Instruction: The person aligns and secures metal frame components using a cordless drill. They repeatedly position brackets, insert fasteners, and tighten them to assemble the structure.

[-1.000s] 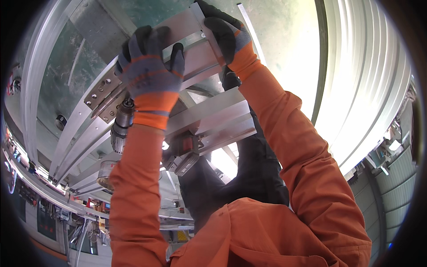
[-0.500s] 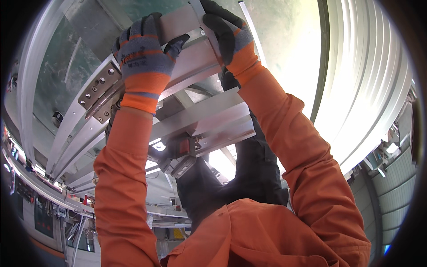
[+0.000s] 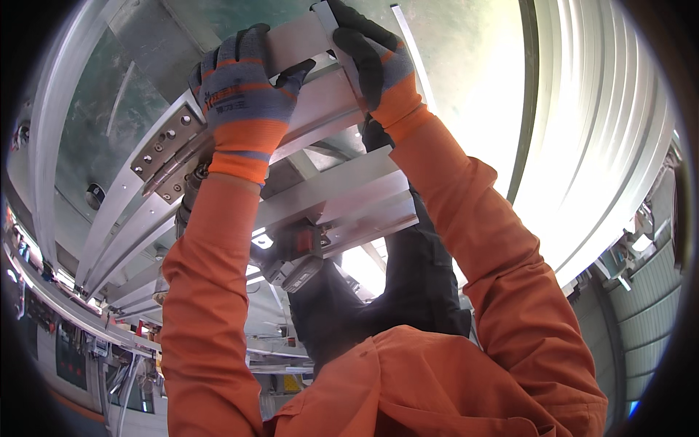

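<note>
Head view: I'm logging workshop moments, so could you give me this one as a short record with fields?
Left hand: gloved, over a metal bar, thumb on its near side
Right hand: gloved, gripping the end piece at the bar's right end
Hinge: lower left of the left hand, on a pale profile
Power drill: partly hidden by the left sleeve

Orange, blue-grey and silver across my grip.
My left glove (image 3: pixel 247 98) and right glove (image 3: pixel 387 71), upper centre, are blue-grey with orange stripes and black-coated fingers; my sleeves (image 3: pixel 502 240) plain orange; the metal profile (image 3: pixel 300 40) pinkish silver; the left-hand hinge (image 3: pixel 169 150) brownish grey, dark-holed; my trousers (image 3: pixel 408 291) black.
</note>
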Tool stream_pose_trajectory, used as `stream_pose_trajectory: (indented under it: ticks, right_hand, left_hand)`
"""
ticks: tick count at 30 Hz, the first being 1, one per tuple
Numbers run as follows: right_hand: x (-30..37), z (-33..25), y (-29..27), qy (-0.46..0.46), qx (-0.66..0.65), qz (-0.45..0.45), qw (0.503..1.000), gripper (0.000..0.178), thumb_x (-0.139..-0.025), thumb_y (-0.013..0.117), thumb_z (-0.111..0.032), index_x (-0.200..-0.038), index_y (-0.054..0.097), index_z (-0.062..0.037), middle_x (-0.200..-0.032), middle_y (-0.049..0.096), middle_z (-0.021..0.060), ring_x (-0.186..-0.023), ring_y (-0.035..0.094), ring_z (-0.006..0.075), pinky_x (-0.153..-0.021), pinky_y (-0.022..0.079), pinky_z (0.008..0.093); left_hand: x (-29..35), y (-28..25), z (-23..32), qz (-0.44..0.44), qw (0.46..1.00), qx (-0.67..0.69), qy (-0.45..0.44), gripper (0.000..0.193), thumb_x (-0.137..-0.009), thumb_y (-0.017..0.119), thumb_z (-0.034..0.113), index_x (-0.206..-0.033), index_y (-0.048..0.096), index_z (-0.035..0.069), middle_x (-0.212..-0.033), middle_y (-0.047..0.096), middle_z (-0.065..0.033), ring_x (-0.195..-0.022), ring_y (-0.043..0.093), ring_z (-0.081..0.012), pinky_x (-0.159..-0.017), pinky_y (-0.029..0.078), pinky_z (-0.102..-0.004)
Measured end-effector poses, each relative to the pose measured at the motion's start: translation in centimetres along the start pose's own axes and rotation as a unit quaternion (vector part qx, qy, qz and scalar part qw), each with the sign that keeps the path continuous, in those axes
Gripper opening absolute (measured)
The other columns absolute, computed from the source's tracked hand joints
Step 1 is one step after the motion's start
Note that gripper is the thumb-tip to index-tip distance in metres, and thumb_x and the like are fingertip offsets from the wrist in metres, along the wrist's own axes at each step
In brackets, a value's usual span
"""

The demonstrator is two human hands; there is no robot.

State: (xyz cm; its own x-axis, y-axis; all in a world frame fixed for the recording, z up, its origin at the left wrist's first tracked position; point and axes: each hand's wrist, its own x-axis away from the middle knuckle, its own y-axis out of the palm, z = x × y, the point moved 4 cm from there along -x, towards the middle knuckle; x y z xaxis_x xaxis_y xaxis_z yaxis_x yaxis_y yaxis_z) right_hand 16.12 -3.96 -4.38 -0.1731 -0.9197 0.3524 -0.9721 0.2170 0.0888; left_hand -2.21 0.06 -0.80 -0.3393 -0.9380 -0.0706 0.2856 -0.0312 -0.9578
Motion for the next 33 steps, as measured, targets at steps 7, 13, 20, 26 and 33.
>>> stream_pose_trajectory:
  ticks: [7,13,20,26,33]
  right_hand:
    - [-1.2,0.8,0.1,0.048,-0.134,-0.017,0.99,0.053,-0.1,0.076,-0.012,-0.15,0.061,-0.0014,-0.144,0.067,0.0077,-0.129,0.061,0.0141,-0.109,0.048,0.0301]
    - [-1.1,0.5,-0.1,0.099,-0.08,-0.027,0.992,0.055,-0.102,0.072,-0.01,-0.154,0.056,-0.0012,-0.148,0.064,0.008,-0.133,0.058,0.0146,-0.113,0.045,0.0305]
    - [-1.3,1.5,0.4,0.045,-0.097,0.0,0.994,0.049,-0.098,0.077,-0.01,-0.145,0.066,-0.0024,-0.13,0.074,0.0087,-0.114,0.067,0.0146,-0.103,0.053,0.031]
    - [-1.5,0.4,0.2,0.031,0.01,-0.015,0.999,0.052,-0.095,0.081,-0.016,-0.144,0.068,-0.0084,-0.129,0.077,0.0076,-0.114,0.07,0.016,-0.101,0.054,0.0339]
    - [-1.9,0.0,0.1,0.018,0.077,-0.011,0.997,0.052,-0.095,0.08,-0.025,-0.143,0.068,-0.0086,-0.129,0.077,0.0108,-0.113,0.071,0.0195,-0.102,0.054,0.0341]
  left_hand:
    - [0.0,0.0,0.1,0.022,1.0,0.011,-0.016,0.067,-0.078,0.087,0.055,-0.125,0.07,0.011,-0.121,0.073,-0.0105,-0.107,0.069,-0.0375,-0.1,0.051,-0.05]
    - [0.0,-0.3,0.2,0.022,0.999,0.015,-0.024,0.069,-0.077,0.087,0.056,-0.129,0.07,0.015,-0.124,0.073,-0.0093,-0.111,0.068,-0.0361,-0.103,0.049,-0.05]
    - [0.0,0.1,0.2,0.011,1.0,0.001,-0.026,0.073,-0.077,0.084,0.061,-0.134,0.068,0.018,-0.126,0.072,-0.0088,-0.114,0.068,-0.0361,-0.105,0.048,-0.0497]
    - [0.0,-0.1,0.1,0.006,1.0,0.001,-0.031,0.073,-0.077,0.084,0.061,-0.134,0.068,0.017,-0.127,0.072,-0.0082,-0.114,0.067,-0.0358,-0.106,0.048,-0.0495]
    - [0.0,0.0,0.2,0.006,1.0,0.001,-0.028,0.074,-0.077,0.084,0.061,-0.134,0.068,0.017,-0.127,0.072,-0.0079,-0.114,0.067,-0.035,-0.106,0.048,-0.0491]
